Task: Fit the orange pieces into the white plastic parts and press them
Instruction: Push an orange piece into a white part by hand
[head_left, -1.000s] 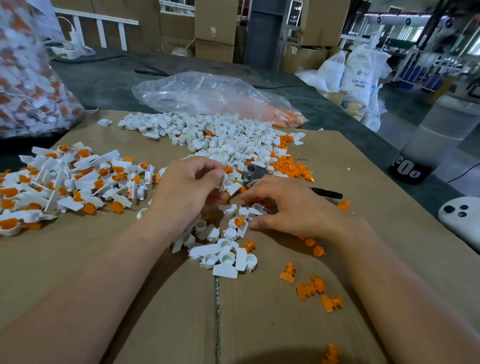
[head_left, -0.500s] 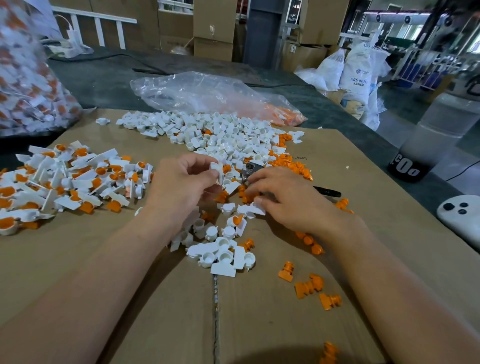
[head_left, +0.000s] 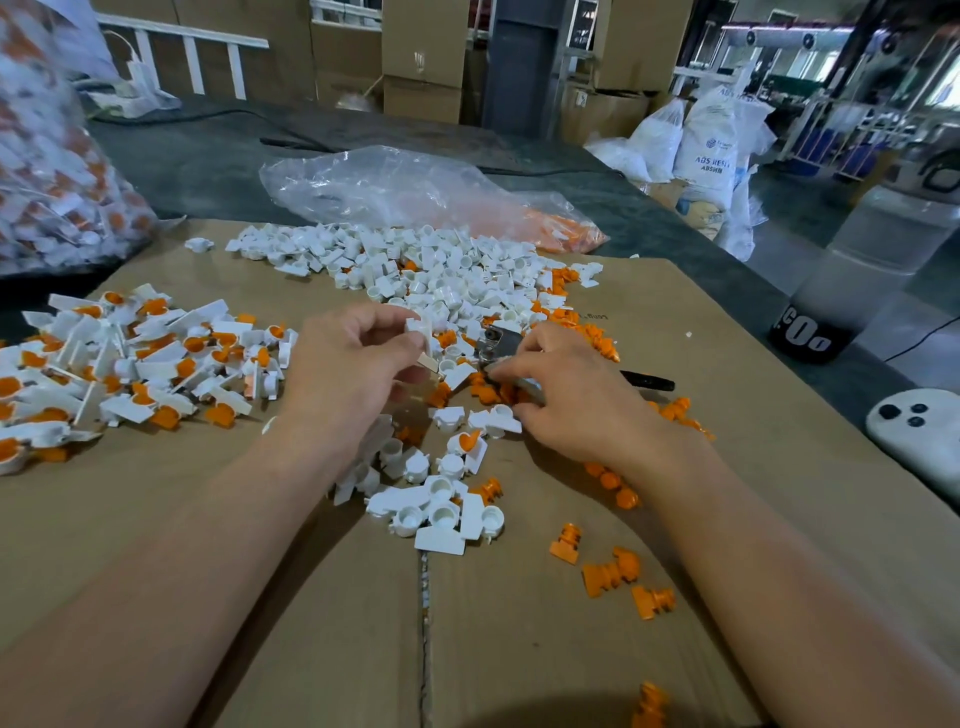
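My left hand pinches a white plastic part between thumb and fingers, raised a little above the cardboard. My right hand lies low to the right, its forefinger and thumb curled round an orange piece in a small orange heap. A big pile of white parts lies just beyond both hands, and several more white parts sit between my wrists. Loose orange pieces are scattered at the near right.
Fitted white-and-orange parts are heaped at the left. Metal pliers with a black handle lie under my right hand. Behind are a clear bag, a full bag far left, a bottle and a white controller at right.
My left hand has lifted slightly with the white part. My right hand has slid away from me and leftward, from the near white parts to the orange heap by the pliers.
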